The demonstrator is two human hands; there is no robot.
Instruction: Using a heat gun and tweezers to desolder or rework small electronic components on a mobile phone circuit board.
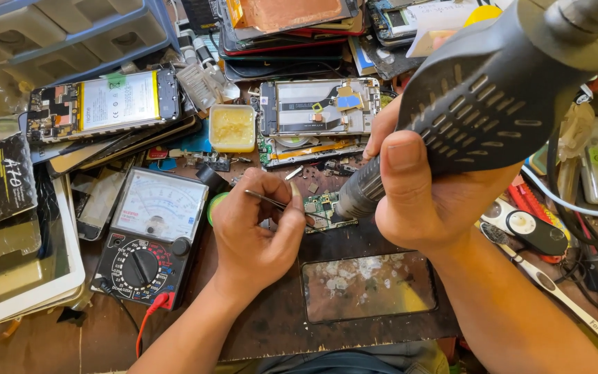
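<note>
The left hand [254, 232] is closed in a pinch around a pair of thin metal tweezers [275, 201], whose tips reach toward a small green circuit board [321, 206] lying on the dark tabletop [271, 318] near the middle of the view. The right hand [423, 201] is wrapped tightly around the grey, slotted handle of a hot-air tool [493, 104], thumb on top, and the tool's metal nozzle [360, 194] points down at the same circuit board, its tip just above or touching the board; which cannot be told. Just below the board lies a phone [369, 286] with a blotched, peeling screen. Left of the left hand sits an analogue multimeter [152, 235] with a round dial and a red lead plugged in at its lower edge. Behind the board lies an opened phone [320, 106] showing its metal inner frame, with a small square tub of yellowish paste [232, 127] beside it, and farther left another opened phone [104, 102] showing its battery rests on a stack of loose screens.
</note>
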